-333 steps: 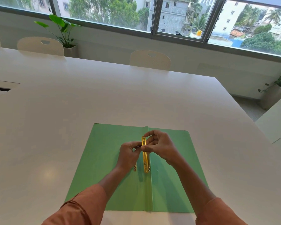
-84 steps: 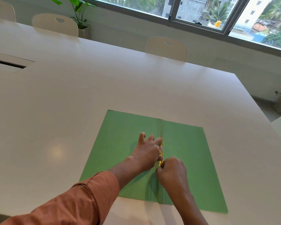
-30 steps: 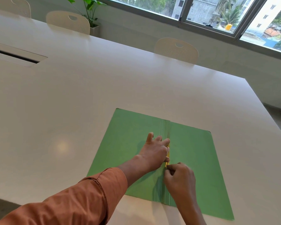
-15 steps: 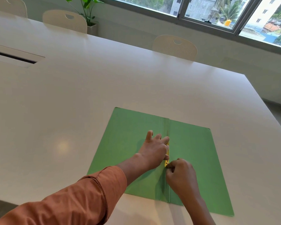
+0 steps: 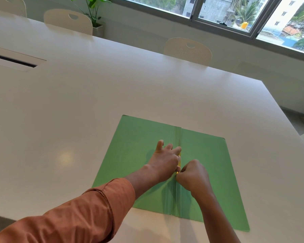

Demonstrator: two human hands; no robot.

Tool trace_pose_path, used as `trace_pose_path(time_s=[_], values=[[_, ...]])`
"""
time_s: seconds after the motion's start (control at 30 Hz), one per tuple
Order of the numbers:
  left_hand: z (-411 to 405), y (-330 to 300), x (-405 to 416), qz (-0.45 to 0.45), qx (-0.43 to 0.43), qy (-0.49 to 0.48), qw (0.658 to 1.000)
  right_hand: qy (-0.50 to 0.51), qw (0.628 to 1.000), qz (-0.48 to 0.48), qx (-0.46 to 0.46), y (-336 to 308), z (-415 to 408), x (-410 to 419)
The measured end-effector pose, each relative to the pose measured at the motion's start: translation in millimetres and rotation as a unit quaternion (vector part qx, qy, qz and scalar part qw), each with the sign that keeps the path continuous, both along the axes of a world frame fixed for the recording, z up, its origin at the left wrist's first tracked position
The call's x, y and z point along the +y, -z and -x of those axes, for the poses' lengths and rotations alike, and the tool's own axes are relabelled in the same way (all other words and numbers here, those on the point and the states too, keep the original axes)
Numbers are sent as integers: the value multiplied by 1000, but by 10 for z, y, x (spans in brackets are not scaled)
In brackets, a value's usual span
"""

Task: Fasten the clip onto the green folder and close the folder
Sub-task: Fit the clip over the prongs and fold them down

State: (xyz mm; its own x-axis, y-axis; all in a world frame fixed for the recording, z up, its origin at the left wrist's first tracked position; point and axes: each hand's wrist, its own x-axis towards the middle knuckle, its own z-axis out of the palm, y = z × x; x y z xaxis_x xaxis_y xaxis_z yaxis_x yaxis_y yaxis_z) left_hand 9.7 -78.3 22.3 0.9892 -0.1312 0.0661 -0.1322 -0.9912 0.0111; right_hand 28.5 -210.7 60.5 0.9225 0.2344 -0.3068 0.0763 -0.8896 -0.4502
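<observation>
While the green folder [image 5: 142, 155] lies open near the worktop's [image 5: 77, 102] near edge, the left hand [image 5: 167, 159] presses flat beside the yellow clip [image 5: 179, 159]; the right hand [image 5: 193, 174] pinches its near end.

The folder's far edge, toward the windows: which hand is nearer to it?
Left. The left hand lies flat farther up the spine of the green folder, while the right hand is fisted nearer the person.

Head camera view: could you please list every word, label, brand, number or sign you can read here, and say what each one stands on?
None can be read.
The green folder, open flat on the white table, shows no print.
The yellow clip at its spine, between the left hand and right hand, shows no marking.
</observation>
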Motion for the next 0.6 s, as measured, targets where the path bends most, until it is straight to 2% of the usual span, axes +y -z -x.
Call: trace_pose_path(time_s=[0.1, 0.17, 0.43, 0.53, 0.6], values=[[0, -8, -6, -5, 3, -1, 1000, 41, 998, -28, 33, 24, -37, 20], [1, -11, -14, -6, 1, -1, 1000, 41, 998, -37, 24, 33, -3, 30], [6, 3, -12, -2, -4, 1, 1000, -65, 987, 29, -146, 243, 440, -16], [-4, 11, -11, -6, -8, 0, 1000, -91, 980, 18, -175, 353, 626, -51], [-8, 14, -6, -6, -9, 1, 1000, -74, 981, -11, -179, 381, 609, -105]])
